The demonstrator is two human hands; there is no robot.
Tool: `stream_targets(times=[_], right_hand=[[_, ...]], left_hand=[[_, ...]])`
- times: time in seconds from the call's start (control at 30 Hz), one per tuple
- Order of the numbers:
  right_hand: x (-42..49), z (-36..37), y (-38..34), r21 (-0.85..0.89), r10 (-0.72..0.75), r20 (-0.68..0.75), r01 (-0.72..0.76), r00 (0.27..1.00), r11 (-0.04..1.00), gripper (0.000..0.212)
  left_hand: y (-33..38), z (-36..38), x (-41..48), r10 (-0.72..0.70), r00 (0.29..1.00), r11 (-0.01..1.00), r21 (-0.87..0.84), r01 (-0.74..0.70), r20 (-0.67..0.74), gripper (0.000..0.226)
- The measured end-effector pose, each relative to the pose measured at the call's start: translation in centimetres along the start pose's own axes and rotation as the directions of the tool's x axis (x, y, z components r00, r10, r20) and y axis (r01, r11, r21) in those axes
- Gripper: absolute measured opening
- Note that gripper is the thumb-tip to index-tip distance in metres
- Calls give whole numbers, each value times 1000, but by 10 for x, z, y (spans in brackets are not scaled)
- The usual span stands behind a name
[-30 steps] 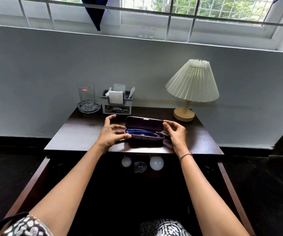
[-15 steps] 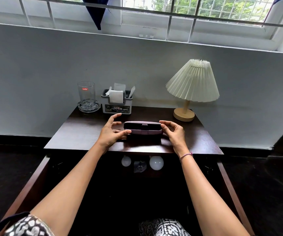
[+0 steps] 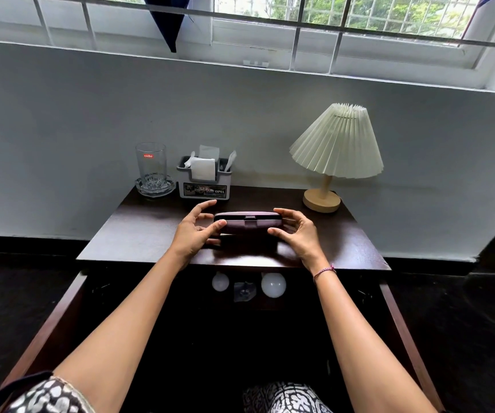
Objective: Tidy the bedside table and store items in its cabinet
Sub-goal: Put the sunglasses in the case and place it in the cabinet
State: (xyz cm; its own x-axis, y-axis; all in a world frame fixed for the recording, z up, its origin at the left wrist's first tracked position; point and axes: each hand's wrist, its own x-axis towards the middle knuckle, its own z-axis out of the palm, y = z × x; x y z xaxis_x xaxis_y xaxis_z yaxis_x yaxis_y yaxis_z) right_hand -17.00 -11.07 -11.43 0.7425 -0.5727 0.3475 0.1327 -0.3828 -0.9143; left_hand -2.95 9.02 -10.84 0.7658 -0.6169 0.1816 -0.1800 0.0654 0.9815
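Your left hand grasps the left end of the case, thumb on its front face, index finger lifted clear behind it. Your right hand grasps the right end, thumb low in front and fingers curled over the top. The case is shut, its clasp facing you. It sits between your hands near the front middle of the counter, over a shadow. It looks slightly raised, but I cannot tell for sure whether it touches the wood.

At the back left, a glass stands in a clear dish. Just beside it on the right is a grey caddy stuffed with tissues. The lamp stands at the back right corner, well apart from the case.

Below, the cabinet is open with its doors swung out toward you. Two white bulbs sit just under the counter's front edge, with a small clear thing between them that I cannot make out.

By my reading you are partway through. The case is closed and in hand, so I'd say putting it into the cabinet is the step in hand. After that, judge whether the glass, dish and caddy go in too or only need straightening. The doors are not yet closed.
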Motion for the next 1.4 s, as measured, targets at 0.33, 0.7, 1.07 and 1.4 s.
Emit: stream_targets(times=[0.33,0.7,1.07,1.4], right_hand=[[-4,2,-4,-43,7,-26,-8,1000,999,43],[-6,1,-6,-82,-8,-45,4,999,997,34],[-5,2,-5,-74,-5,-45,1,999,997,33],[-6,1,-9,-67,16,-34,-18,999,998,33]], left_hand=[[0,1,0,-32,999,997,-74,34,34,31],[0,2,-1,-15,1000,995,-99,17,20,29],[-4,0,1,-3,1000,996,-90,5,22,24],[-5,-1,2,-3,1000,997,-79,4,23,24]])
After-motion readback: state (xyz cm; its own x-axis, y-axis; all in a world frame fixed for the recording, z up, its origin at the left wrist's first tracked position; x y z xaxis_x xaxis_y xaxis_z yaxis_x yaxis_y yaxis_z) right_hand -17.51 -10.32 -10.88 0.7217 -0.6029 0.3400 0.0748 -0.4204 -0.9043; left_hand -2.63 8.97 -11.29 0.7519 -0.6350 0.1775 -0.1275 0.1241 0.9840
